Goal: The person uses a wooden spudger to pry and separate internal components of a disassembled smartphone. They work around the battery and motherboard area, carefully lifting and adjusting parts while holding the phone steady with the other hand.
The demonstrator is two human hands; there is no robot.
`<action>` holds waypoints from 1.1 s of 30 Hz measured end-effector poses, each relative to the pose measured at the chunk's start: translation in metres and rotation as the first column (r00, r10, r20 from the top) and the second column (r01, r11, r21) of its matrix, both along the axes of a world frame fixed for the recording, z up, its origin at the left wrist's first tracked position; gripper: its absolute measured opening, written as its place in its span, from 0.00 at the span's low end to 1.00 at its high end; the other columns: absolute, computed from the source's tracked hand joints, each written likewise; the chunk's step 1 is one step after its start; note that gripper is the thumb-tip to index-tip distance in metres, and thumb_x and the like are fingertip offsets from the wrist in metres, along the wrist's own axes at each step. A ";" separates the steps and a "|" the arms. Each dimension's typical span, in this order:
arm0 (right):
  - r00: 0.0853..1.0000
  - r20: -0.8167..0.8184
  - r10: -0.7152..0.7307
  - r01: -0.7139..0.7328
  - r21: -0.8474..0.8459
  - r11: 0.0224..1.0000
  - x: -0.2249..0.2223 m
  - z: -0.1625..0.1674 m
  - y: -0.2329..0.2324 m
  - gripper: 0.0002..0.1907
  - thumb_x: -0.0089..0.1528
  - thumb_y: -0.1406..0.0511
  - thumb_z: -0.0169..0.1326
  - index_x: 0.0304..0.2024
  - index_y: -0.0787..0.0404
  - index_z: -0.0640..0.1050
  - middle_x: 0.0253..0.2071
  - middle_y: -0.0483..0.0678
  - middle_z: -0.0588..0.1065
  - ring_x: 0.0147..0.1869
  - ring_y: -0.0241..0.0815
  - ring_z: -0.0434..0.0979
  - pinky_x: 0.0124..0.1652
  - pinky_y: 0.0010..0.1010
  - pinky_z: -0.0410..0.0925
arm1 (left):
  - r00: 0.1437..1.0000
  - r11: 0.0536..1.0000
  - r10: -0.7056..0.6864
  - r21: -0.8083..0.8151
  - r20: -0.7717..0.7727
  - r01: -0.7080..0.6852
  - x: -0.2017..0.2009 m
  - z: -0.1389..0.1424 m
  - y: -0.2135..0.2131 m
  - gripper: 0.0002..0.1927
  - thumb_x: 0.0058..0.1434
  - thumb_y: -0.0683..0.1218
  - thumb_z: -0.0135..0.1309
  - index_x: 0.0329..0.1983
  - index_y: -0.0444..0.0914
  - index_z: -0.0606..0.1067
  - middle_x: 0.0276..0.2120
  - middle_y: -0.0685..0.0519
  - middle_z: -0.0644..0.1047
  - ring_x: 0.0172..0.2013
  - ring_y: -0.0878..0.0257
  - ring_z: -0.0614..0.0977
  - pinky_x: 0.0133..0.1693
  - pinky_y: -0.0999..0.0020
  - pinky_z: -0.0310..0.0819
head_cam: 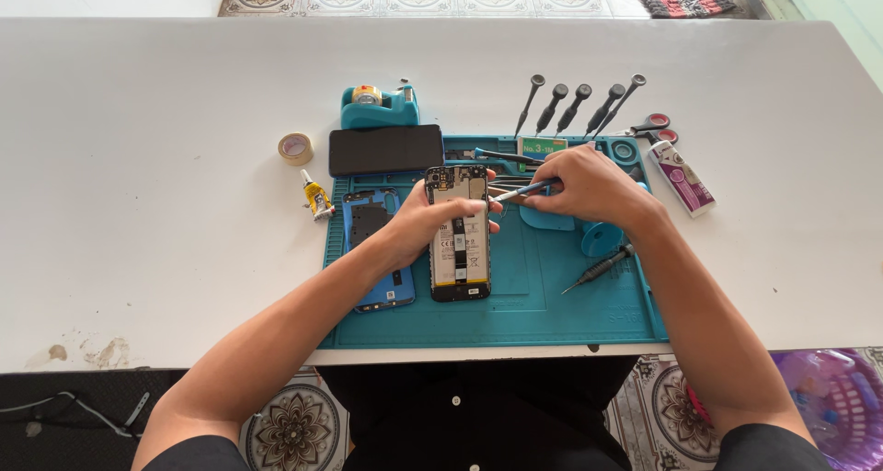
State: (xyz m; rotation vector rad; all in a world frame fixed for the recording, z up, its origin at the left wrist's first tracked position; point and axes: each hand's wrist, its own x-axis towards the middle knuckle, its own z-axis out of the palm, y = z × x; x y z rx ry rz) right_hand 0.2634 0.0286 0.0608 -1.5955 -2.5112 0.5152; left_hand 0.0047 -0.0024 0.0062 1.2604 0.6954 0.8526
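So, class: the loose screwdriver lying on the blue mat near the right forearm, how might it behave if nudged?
The screwdriver looks round-handled, so it would probably roll. It seems slim and light, likely stiff. The mat may slow it.

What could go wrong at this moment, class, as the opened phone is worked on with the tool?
1. The right hand aims a thin blue-handled tool at the opened phone; a slip might scratch its exposed board.
2. The left hand steadies the phone only from one side, so it may shift.
3. The loose screwdriver could roll off the blue mat.
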 end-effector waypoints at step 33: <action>0.851 -0.520 -0.075 0.119 0.052 0.992 0.002 -0.001 -0.003 0.15 0.62 0.59 0.64 0.31 0.65 0.81 0.18 0.40 0.68 0.21 0.25 0.59 0.22 0.23 0.52 | 0.983 0.985 0.117 -0.144 0.140 -0.096 -0.003 -0.017 0.009 0.45 0.58 0.77 0.29 0.61 0.42 0.71 0.40 0.45 0.80 0.41 0.53 0.86 0.40 0.52 0.84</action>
